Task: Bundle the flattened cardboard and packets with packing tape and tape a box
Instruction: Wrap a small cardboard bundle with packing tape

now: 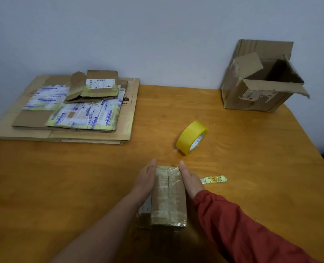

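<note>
- A small brown cardboard box (168, 194), wrapped in clear shiny tape, is seen lying lengthwise on the orange-brown wooden desk (62, 186), near the front edge and about midway across.
- The left hand (146, 180) is laid flat against the left side of this small box, with the fingers straight and together and nothing gripped.
- The right hand (190, 183) is set the same way against the right side, fingers straight and pointing away from the person; the box is pressed between the two palms.
- The right arm is covered by a red sleeve (243, 228); the left forearm is bare.
- A roll of yellow packing tape (191, 137) is stood on its edge just beyond the hands, slightly to the right and touching neither.
- A short yellow-and-white printed strip (214, 179) is seen flat on the desk just beside the right hand; what it is cannot be told.
- A stack of flattened brown cardboard sheets (24, 132) is placed at the far left corner of the desk, well apart from the hands.
- White packets with blue print (85, 114) are spread on top of the stack, and a smaller folded brown carton with a white label (98, 86) is laid over them.
- A large brown cardboard box with torn, open flaps (260, 92) is stood upright at the far right corner, by the grey wall (157, 35).
</note>
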